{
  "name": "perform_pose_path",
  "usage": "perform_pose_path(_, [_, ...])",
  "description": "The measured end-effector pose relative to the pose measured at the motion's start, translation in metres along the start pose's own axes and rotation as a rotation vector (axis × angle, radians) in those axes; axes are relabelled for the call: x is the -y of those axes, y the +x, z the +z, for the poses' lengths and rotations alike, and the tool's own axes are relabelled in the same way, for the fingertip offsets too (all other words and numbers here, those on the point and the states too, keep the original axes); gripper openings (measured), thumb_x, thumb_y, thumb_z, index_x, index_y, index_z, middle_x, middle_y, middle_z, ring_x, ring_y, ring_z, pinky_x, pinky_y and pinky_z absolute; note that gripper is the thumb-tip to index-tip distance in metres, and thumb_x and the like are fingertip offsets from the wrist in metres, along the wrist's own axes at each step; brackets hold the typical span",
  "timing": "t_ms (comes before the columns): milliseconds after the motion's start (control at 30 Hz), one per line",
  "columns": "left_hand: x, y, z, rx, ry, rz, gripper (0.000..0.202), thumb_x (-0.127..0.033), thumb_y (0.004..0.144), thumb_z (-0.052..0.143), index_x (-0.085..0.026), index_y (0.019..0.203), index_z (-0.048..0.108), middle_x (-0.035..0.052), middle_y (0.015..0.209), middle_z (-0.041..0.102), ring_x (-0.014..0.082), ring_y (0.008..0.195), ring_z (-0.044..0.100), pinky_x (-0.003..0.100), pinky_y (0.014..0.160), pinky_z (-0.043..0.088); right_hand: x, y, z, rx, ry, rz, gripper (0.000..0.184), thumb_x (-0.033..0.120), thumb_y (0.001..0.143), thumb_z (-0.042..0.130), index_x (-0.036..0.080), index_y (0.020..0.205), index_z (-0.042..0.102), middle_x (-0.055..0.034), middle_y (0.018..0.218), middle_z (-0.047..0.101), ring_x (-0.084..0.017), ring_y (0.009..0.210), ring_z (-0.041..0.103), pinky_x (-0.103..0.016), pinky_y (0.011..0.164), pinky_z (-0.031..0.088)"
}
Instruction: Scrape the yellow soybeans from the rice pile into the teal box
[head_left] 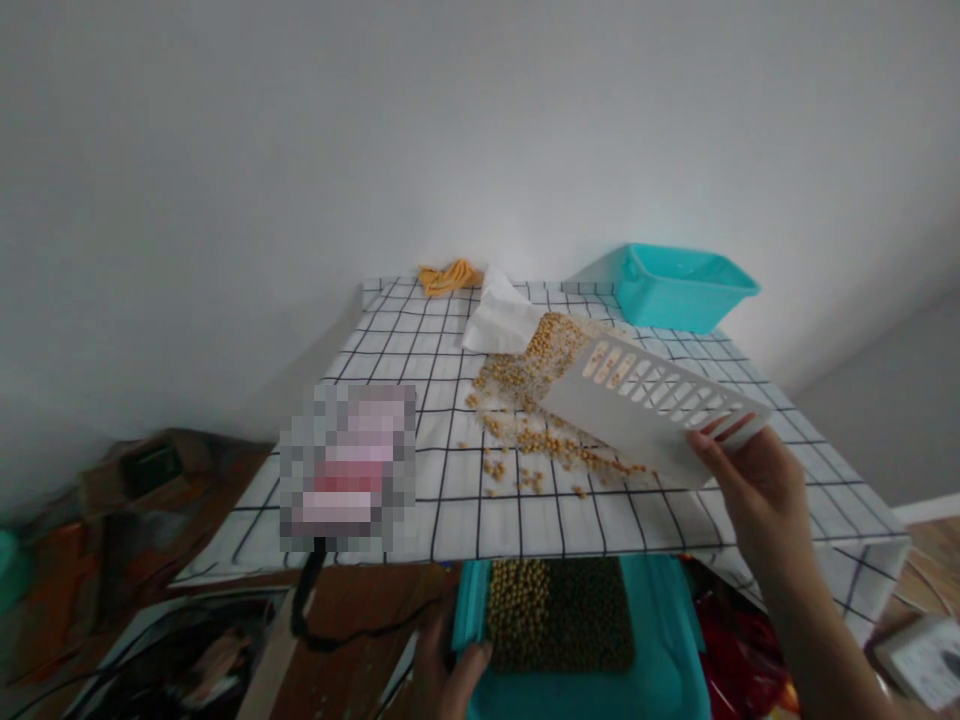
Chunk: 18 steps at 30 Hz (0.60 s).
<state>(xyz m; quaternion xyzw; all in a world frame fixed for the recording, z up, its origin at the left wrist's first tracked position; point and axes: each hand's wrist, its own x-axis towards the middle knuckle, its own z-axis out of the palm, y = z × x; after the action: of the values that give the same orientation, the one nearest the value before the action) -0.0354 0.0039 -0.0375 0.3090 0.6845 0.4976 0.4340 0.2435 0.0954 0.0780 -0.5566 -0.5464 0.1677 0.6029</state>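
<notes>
My right hand (761, 490) grips one end of a white slotted plastic basket (630, 420), thumb on its solid side and fingers near the slots. The basket is tilted over the table, its far end low beside a spread of yellow beans (551, 340). My left hand (454, 670) has its thumb over the left rim of a teal bin (664, 620) below the table's front edge; most of its fingers are hidden. Inside the bin lie yellow beans (519, 600) on the left and small dark green beans (589, 615) on the right.
The table has a white checked cloth (405, 360). At its back stand a teal tub (675, 290), a crumpled white tissue (499, 315) and an orange cloth (450, 277). A blurred-out pinkish object (349, 465) with a black cable (307, 600) lies front left.
</notes>
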Motion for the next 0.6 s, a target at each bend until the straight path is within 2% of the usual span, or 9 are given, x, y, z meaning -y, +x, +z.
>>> perform_pose_path(67, [-0.001,0.001,0.0,-0.005,-0.047,-0.042,0.036,-0.04,0.059,0.063,-0.021,0.089,0.071,0.006,0.101,0.074,0.0352,0.106,0.063,0.04,0.091,0.049,-0.002,-0.005,-0.01,0.004,-0.011,0.024,0.012,0.031,0.08,0.069,0.023,0.087,0.063,-0.0045,0.083,0.066,-0.02,0.076,0.061,-0.032,0.066,0.05])
perform_pose_path(133, [-0.001,0.002,0.0,-0.007,-0.065,-0.086,0.035,-0.039,0.057,0.064,-0.022,0.087,0.071,0.0056,0.096,0.075,0.0353,0.104,0.063,0.04,0.088,0.051,-0.001,-0.011,-0.013,0.026,-0.034,0.046,0.011,0.03,0.081,0.068,0.022,0.086,0.063,-0.0038,0.081,0.065,-0.019,0.076,0.061,-0.031,0.068,0.05])
perform_pose_path(367, [-0.011,0.005,-0.005,-0.009,-0.184,-0.208,0.042,-0.034,0.05,0.069,-0.019,0.089,0.072,0.0013,0.07,0.072,0.033,0.09,0.067,0.039,0.077,0.053,0.01,-0.029,0.006,0.147,-0.082,0.088,0.015,0.034,0.084,0.065,0.022,0.093,0.063,-0.0029,0.082,0.067,-0.02,0.083,0.064,-0.029,0.07,0.05])
perform_pose_path(467, [-0.017,0.008,-0.015,0.02,-0.263,-0.267,0.047,-0.031,0.049,0.072,-0.019,0.095,0.071,-0.002,0.06,0.07,0.0314,0.085,0.069,0.036,0.07,0.054,0.011,-0.033,0.013,0.195,-0.122,0.066,0.014,0.035,0.085,0.065,0.022,0.091,0.063,-0.0028,0.081,0.069,-0.019,0.081,0.065,-0.028,0.07,0.05])
perform_pose_path(600, [-0.024,0.017,-0.035,0.124,-0.36,-0.351,0.053,-0.026,0.05,0.076,-0.019,0.102,0.071,-0.0014,0.067,0.074,0.0293,0.08,0.071,0.034,0.067,0.055,0.013,-0.037,0.018,0.218,-0.136,0.05,0.014,0.036,0.086,0.063,0.022,0.088,0.062,-0.0028,0.081,0.07,-0.018,0.077,0.066,-0.027,0.067,0.051])
